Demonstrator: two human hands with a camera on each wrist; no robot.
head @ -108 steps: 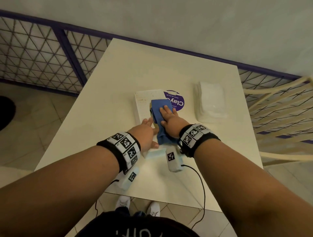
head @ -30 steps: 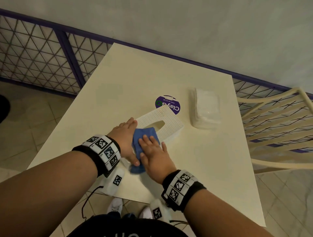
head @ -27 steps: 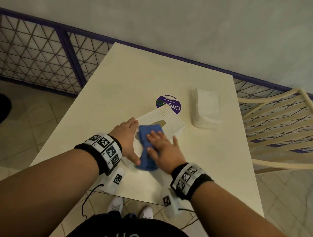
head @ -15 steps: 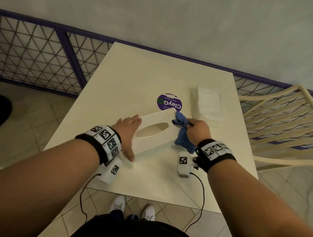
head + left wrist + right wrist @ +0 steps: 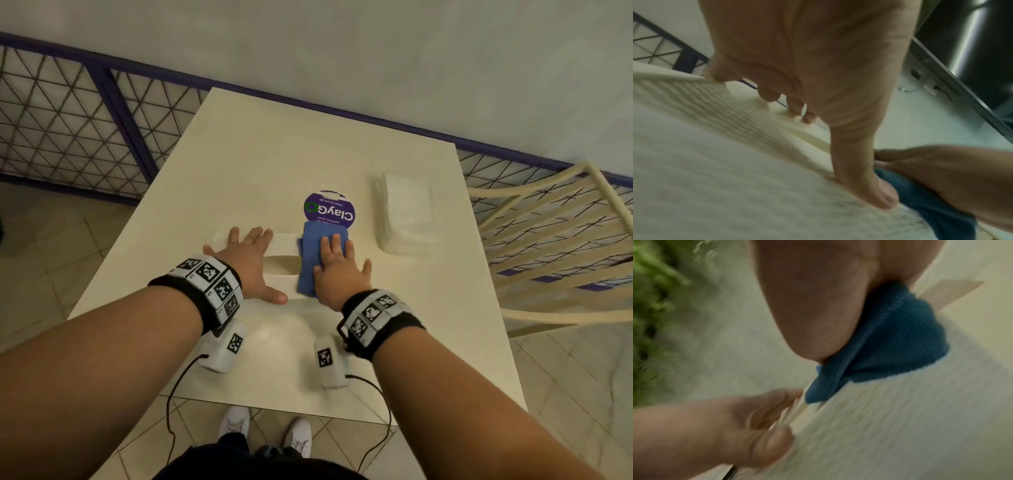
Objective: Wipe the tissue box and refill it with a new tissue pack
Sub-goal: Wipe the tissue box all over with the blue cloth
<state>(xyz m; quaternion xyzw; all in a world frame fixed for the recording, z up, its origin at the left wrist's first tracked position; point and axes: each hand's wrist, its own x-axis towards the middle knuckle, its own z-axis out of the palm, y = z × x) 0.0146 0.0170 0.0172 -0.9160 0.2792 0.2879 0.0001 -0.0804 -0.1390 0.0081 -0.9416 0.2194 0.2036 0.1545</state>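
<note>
A white perforated tissue box (image 5: 282, 245) lies across the middle of the cream table (image 5: 260, 164), its oval slot facing up. My left hand (image 5: 245, 263) lies flat on the box's left half, fingers spread and thumb along its near edge. My right hand (image 5: 337, 265) presses a folded blue cloth (image 5: 310, 260) flat on the box's right half. The cloth (image 5: 890, 344) bunches under my palm in the right wrist view. In the left wrist view my left hand (image 5: 807, 97) rests on the box (image 5: 715, 162). A clear-wrapped tissue pack (image 5: 406, 219) lies to the right, apart from the box.
A round purple ClayGo sticker (image 5: 329, 210) lies just behind the box. A cream slatted chair (image 5: 555, 246) stands at the table's right edge. A purple-framed mesh fence (image 5: 78, 116) runs along the left and back. Tiled floor surrounds the table.
The box has turned to lie straight across the table. My right hand, which held the bunched cloth at the box's right end, now presses it flat on the box's top.
</note>
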